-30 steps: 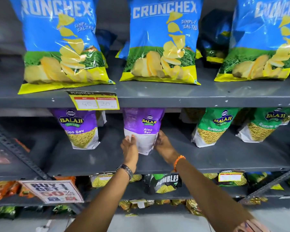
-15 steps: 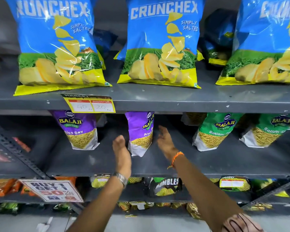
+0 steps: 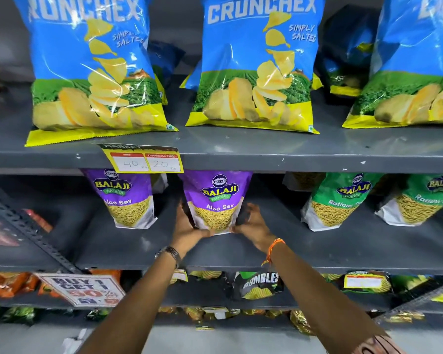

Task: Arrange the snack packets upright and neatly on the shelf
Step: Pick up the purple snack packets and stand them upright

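Note:
A purple Balaji Aloo Sev packet (image 3: pixel 216 200) stands upright on the middle grey shelf (image 3: pixel 343 249), its front facing me. My left hand (image 3: pixel 188 229) clasps its lower left side and my right hand (image 3: pixel 251 224) clasps its lower right side, thumbs meeting under its bottom edge. A second purple Aloo Sev packet (image 3: pixel 127 200) stands upright to the left, apart from it. Two green Balaji Ratlami Sev packets (image 3: pixel 340 200) (image 3: pixel 420 200) stand to the right.
Three big blue Crunchex chip bags (image 3: pixel 256 65) stand on the upper shelf, with a yellow price tag (image 3: pixel 142 159) on its edge. Below are a Bumbles packet (image 3: pixel 258 284), orange packets and a "Buy 1 Get 1" sign (image 3: pixel 83 290). A slotted metal upright (image 3: pixel 23 226) runs at the left.
The middle packet showed its white back, then stood edge-on with both hands off it. Now it faces front and both hands hold its lower sides.

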`<control>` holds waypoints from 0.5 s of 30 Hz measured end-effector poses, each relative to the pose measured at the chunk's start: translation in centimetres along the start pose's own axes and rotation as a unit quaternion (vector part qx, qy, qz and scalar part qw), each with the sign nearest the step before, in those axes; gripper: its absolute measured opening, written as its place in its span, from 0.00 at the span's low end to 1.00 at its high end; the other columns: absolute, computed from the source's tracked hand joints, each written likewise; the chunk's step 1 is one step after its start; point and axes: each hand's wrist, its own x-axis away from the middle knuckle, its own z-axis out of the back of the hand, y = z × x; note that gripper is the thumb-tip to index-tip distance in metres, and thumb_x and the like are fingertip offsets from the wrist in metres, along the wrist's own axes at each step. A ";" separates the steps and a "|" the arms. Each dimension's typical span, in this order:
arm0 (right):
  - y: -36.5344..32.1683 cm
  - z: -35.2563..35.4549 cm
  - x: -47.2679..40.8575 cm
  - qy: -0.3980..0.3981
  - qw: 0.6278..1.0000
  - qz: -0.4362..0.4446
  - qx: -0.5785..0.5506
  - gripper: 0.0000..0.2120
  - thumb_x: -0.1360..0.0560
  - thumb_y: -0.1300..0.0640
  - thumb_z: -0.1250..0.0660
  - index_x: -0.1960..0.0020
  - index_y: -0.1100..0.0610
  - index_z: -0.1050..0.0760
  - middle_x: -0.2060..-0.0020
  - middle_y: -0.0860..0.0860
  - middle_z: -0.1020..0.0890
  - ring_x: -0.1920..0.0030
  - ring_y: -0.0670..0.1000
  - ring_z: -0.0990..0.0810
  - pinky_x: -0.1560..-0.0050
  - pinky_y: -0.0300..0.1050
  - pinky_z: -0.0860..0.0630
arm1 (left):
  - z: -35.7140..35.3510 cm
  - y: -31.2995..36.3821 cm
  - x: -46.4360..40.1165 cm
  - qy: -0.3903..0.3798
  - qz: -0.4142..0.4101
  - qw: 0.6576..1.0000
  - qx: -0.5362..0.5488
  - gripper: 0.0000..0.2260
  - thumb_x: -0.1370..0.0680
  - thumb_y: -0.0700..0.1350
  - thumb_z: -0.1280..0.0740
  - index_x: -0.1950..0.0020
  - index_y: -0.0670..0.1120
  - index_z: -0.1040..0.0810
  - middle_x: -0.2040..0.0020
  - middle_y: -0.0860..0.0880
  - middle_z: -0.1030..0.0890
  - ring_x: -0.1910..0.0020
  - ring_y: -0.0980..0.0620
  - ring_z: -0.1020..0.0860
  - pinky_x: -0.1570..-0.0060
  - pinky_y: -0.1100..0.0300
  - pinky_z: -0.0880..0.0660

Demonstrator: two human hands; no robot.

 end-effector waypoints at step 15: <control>-0.3 -0.8 -2.2 -0.040 0.996 -0.006 0.077 0.34 0.41 0.70 0.19 0.37 0.64 0.26 0.40 0.61 0.17 0.40 0.60 0.18 0.37 0.57 0.21 | 1.8 -1.0 -3.9 -0.125 0.022 0.983 -0.134 0.27 0.36 0.35 0.19 0.40 0.34 0.23 0.41 0.33 0.17 0.39 0.34 0.19 0.38 0.37 0.24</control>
